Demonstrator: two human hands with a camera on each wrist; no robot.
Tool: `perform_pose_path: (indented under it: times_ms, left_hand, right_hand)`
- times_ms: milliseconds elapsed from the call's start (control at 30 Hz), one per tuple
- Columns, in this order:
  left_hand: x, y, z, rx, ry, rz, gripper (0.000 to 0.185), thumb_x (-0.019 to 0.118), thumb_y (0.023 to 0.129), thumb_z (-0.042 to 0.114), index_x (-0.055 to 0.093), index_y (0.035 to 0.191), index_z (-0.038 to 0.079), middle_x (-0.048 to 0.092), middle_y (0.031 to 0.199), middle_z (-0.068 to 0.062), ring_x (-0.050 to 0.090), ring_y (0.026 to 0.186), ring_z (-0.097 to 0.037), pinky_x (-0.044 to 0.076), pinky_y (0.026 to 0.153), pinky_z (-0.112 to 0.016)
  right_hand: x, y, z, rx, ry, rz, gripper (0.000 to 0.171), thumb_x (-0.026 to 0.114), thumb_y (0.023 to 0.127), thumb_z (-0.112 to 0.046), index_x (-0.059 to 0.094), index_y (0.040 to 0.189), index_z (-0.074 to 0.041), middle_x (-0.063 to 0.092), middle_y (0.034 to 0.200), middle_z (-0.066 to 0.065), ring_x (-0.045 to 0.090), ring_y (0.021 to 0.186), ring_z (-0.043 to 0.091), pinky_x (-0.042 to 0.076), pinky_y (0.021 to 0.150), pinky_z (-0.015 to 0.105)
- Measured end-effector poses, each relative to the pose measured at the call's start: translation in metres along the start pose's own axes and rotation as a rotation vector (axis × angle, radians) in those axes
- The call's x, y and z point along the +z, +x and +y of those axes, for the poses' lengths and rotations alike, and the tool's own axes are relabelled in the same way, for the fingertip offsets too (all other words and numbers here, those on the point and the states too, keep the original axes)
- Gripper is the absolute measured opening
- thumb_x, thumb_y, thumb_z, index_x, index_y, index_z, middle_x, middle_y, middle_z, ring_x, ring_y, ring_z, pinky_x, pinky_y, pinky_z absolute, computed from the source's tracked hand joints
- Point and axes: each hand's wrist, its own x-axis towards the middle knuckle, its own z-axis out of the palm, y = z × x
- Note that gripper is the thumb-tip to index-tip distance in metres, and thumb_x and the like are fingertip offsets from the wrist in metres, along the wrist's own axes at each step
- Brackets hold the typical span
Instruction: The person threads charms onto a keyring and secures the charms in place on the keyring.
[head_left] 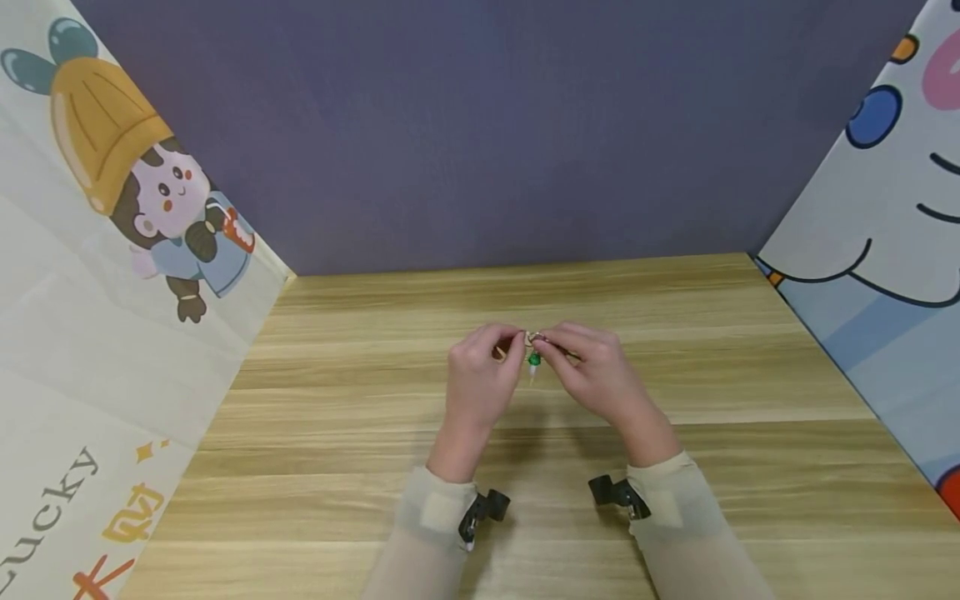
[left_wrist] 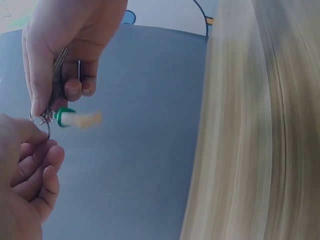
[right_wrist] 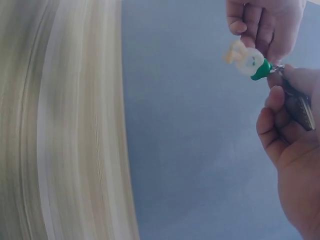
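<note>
- Between the two hands, above the middle of the table (head_left: pixel 675 400), hung a small charm (head_left: pixel 533 364) with a green cap and a pale body, fixed to a metal key ring (left_wrist: pixel 44 124).
- The left hand (head_left: pixel 480 385) pinched the key ring from its side, fingers curled, the ring's wire showing just above its knuckles in the left wrist view.
- The right hand (head_left: pixel 600 373) pinched the ring's other side and kept a metal key (right_wrist: pixel 299 106) tucked against its curled fingers.
- The charm dangled free just below the fingertips of both hands, touching neither palm and lifted clear of the table.
- The table was light wood with a streaked grain, lying bare around the hands.
- Behind it stood a dull purple-grey back wall (head_left: pixel 480 133).
- At the left rose a cream side panel (head_left: pixel 112 350) printed with a cartoon girl in a yellow hat; at the right, a pale panel (head_left: pixel 885 250) with a blue-and-pink cartoon face.
- Sheer beige sleeves (head_left: pixel 675 508) covered both forearms, each with a small black wrist camera (head_left: pixel 483 510) strapped on.
</note>
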Motion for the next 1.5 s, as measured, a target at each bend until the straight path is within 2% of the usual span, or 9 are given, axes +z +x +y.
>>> perform_pose_path:
  times_ms: [333,533,633,767,900,1033,1133,1367,1500]
  left_hand:
    - [0.0030,-0.0006,0.0011,-0.177,-0.176,0.050,0.007,0.075,0.093,-0.001,0.078,0.087,-0.003,0.080,0.079,-0.014,0.071,0.061,-0.020,0.057,0.055,-0.018]
    - [0.0023,-0.0010,0.0020,-0.311,-0.297,0.018,0.007,0.076,0.094,0.003,0.078,0.089,-0.001,0.081,0.083,-0.014,0.074,0.065,-0.021,0.060,0.060,-0.020]
    - [0.0023,-0.0016,0.0011,-0.403,-0.336,-0.056,0.008,0.073,0.098,0.008,0.076,0.094,0.001,0.081,0.090,-0.013,0.074,0.074,-0.020,0.059,0.065,-0.021]
    - [0.0007,-0.0021,-0.0011,-0.509,-0.418,-0.233,0.013,0.061,0.107,0.017,0.065,0.108,0.005,0.081,0.102,-0.014,0.073,0.084,-0.023,0.055,0.068,-0.023]
    - [-0.0012,-0.0028,-0.0043,-0.573,-0.542,-0.397,0.019,0.049,0.113,0.022,0.056,0.120,0.005,0.078,0.091,-0.016,0.075,0.079,-0.029,0.052,0.064,-0.024]
    - [-0.0025,-0.0035,-0.0066,-0.678,-0.783,-0.495,0.022,0.044,0.116,0.020,0.051,0.126,0.002,0.066,0.081,-0.006,0.071,0.072,-0.019,0.064,0.074,-0.031]
    - [-0.0028,-0.0038,-0.0068,-0.770,-0.973,-0.518,0.022,0.042,0.116,0.016,0.050,0.125,-0.003,0.062,0.092,-0.003,0.070,0.079,-0.015,0.068,0.086,-0.042]
    - [-0.0018,-0.0035,-0.0032,-0.779,-0.986,-0.508,0.023,0.038,0.117,0.021,0.052,0.113,0.004,0.059,0.126,-0.005,0.063,0.124,-0.020,0.058,0.111,-0.047]
    - [-0.0008,-0.0025,-0.0030,-0.762,-0.969,-0.474,0.023,0.037,0.117,0.025,0.052,0.109,0.010,0.064,0.113,-0.002,0.068,0.115,-0.018,0.057,0.111,-0.047]
  right_hand:
    - [0.0027,-0.0022,-0.0019,-0.002,-0.004,0.004,0.013,0.077,0.091,0.007,0.080,0.103,0.002,0.079,0.091,0.013,0.067,0.069,0.013,0.057,0.063,0.020]
    - [0.0026,-0.0029,-0.0014,-0.020,-0.015,0.019,0.019,0.079,0.086,0.011,0.080,0.102,0.003,0.079,0.092,0.014,0.070,0.071,0.016,0.059,0.063,0.022]
    - [0.0020,-0.0024,-0.0016,-0.019,-0.033,0.033,0.021,0.080,0.083,0.013,0.080,0.102,0.003,0.079,0.092,0.013,0.072,0.072,0.017,0.060,0.064,0.023]
    - [0.0010,-0.0017,-0.0015,0.000,-0.046,0.050,0.020,0.080,0.084,0.012,0.080,0.102,0.004,0.080,0.093,0.013,0.075,0.076,0.021,0.062,0.067,0.025]
    - [-0.0009,-0.0022,-0.0010,0.028,-0.076,0.051,0.018,0.080,0.086,0.011,0.079,0.102,0.004,0.080,0.093,0.014,0.076,0.077,0.022,0.062,0.067,0.027]
    - [-0.0036,-0.0030,-0.0009,0.066,-0.121,0.057,0.014,0.079,0.089,0.008,0.079,0.102,0.003,0.080,0.093,0.014,0.076,0.077,0.023,0.062,0.064,0.029]
    - [-0.0048,-0.0029,-0.0014,0.086,-0.134,0.062,0.012,0.078,0.091,0.006,0.080,0.102,0.003,0.080,0.093,0.015,0.075,0.077,0.022,0.062,0.063,0.029]
    - [-0.0034,-0.0026,-0.0032,0.066,-0.092,0.068,0.010,0.077,0.092,0.005,0.080,0.102,0.002,0.080,0.094,0.013,0.075,0.079,0.022,0.061,0.066,0.028]
    - [-0.0032,-0.0029,-0.0023,0.053,-0.074,0.067,0.009,0.076,0.094,0.004,0.080,0.102,0.003,0.080,0.094,0.013,0.075,0.079,0.023,0.062,0.067,0.027]
